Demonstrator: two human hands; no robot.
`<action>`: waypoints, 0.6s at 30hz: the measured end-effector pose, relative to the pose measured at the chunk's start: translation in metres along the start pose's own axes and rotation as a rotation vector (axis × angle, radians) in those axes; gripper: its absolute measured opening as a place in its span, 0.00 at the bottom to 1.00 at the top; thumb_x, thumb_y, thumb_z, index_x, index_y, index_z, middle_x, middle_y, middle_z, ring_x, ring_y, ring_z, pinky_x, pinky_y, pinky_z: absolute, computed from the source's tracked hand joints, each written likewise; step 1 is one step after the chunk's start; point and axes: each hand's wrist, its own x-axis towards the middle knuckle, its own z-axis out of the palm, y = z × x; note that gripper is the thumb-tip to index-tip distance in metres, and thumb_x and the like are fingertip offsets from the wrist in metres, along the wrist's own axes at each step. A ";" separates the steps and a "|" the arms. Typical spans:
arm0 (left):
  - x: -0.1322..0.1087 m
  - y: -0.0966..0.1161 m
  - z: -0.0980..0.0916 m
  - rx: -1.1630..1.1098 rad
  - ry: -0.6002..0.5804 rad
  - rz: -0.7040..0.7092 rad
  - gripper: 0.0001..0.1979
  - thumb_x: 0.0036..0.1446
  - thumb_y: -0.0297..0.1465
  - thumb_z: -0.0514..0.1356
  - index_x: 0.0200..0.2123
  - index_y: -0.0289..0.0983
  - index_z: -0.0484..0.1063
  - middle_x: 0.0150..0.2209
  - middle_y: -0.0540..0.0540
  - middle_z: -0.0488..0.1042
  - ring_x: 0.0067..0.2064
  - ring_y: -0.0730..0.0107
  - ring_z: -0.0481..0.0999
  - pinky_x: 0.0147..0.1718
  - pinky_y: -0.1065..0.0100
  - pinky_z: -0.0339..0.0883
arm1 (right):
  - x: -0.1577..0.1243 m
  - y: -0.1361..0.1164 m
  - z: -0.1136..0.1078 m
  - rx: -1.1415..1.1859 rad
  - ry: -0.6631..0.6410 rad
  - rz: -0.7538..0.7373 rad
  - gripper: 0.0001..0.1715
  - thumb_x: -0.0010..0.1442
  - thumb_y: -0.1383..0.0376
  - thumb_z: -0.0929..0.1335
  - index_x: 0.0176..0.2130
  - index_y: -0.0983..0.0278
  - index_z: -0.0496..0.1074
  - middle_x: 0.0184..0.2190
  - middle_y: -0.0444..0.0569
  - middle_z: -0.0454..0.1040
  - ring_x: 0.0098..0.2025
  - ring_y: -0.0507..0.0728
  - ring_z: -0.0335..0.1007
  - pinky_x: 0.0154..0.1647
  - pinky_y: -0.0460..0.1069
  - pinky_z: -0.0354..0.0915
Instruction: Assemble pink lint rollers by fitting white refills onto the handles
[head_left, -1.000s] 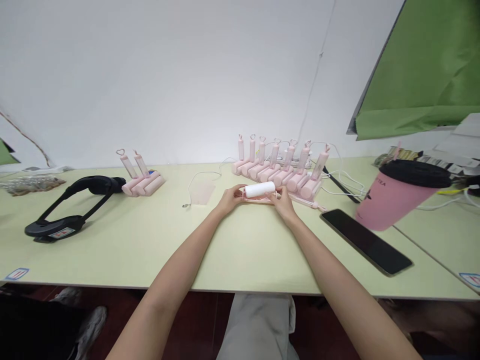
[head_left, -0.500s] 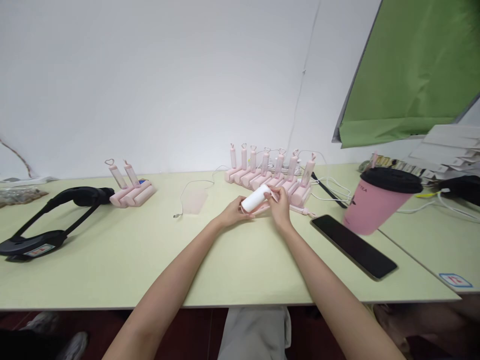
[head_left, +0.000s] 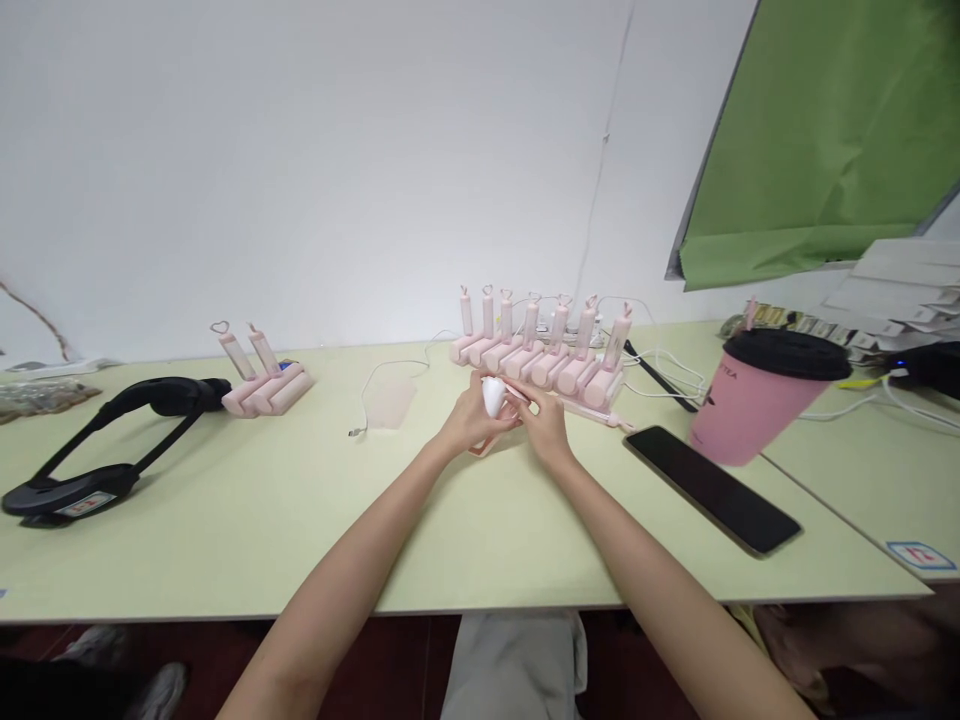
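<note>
Above the middle of the table, a white cylinder [head_left: 493, 396] is held with one rounded end facing me. My left hand [head_left: 466, 418] is closed around its left side. From the right, my right hand [head_left: 546, 425] pinches a thin pink part [head_left: 519, 391] against the cylinder; the fingers partly cover it. A pink loop-like piece [head_left: 482, 447] hangs below my left fingers, and I cannot tell what it joins to. Just beyond my hands stands a row of several pink cylinders [head_left: 571, 376] lying side by side, with slim upright pink tubes [head_left: 586, 330] behind them.
At the right lie a black phone [head_left: 712, 488] and a tilted pink cup [head_left: 757, 410] with a black lid. White cables [head_left: 664, 385] run behind the row. To the left are two more pink cylinders [head_left: 281, 388], a USB cable [head_left: 364, 400] and a black headband-like device [head_left: 120, 450].
The white cylinder has turned from lying slanted sideways to pointing its end toward me. My right hand has moved left and lower, closer to my left hand.
</note>
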 end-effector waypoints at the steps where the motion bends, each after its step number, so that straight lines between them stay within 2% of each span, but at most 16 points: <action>1: 0.000 0.001 0.003 -0.006 0.007 0.003 0.36 0.41 0.41 0.63 0.50 0.36 0.53 0.34 0.45 0.71 0.33 0.64 0.72 0.29 0.69 0.62 | -0.001 0.000 0.001 -0.036 0.062 -0.020 0.14 0.54 0.62 0.65 0.41 0.60 0.74 0.42 0.48 0.75 0.45 0.57 0.69 0.47 0.52 0.62; 3: -0.001 0.003 0.009 -0.020 0.019 0.020 0.31 0.43 0.38 0.62 0.49 0.37 0.53 0.33 0.47 0.71 0.32 0.66 0.71 0.28 0.70 0.61 | -0.003 0.000 0.001 -0.086 0.170 -0.058 0.13 0.54 0.64 0.64 0.38 0.60 0.76 0.39 0.48 0.76 0.44 0.57 0.70 0.47 0.52 0.62; 5: 0.000 0.007 0.016 -0.016 0.026 0.015 0.28 0.45 0.36 0.60 0.48 0.38 0.54 0.33 0.47 0.71 0.32 0.66 0.72 0.28 0.71 0.61 | -0.002 0.003 0.001 -0.090 0.215 -0.064 0.12 0.53 0.65 0.64 0.36 0.61 0.77 0.38 0.47 0.77 0.43 0.57 0.70 0.47 0.52 0.62; 10: 0.005 0.011 0.023 0.028 -0.044 -0.043 0.28 0.45 0.38 0.60 0.47 0.36 0.53 0.36 0.43 0.71 0.35 0.61 0.72 0.29 0.69 0.61 | 0.007 0.017 -0.002 0.023 0.218 0.151 0.13 0.50 0.60 0.67 0.32 0.63 0.77 0.34 0.48 0.78 0.36 0.57 0.71 0.37 0.49 0.65; 18: 0.007 0.013 0.025 0.107 -0.146 -0.155 0.31 0.44 0.43 0.60 0.45 0.34 0.51 0.39 0.36 0.70 0.38 0.54 0.72 0.30 0.66 0.61 | 0.012 0.037 -0.004 0.140 0.193 0.316 0.17 0.45 0.56 0.69 0.30 0.67 0.77 0.30 0.50 0.78 0.33 0.55 0.69 0.34 0.48 0.62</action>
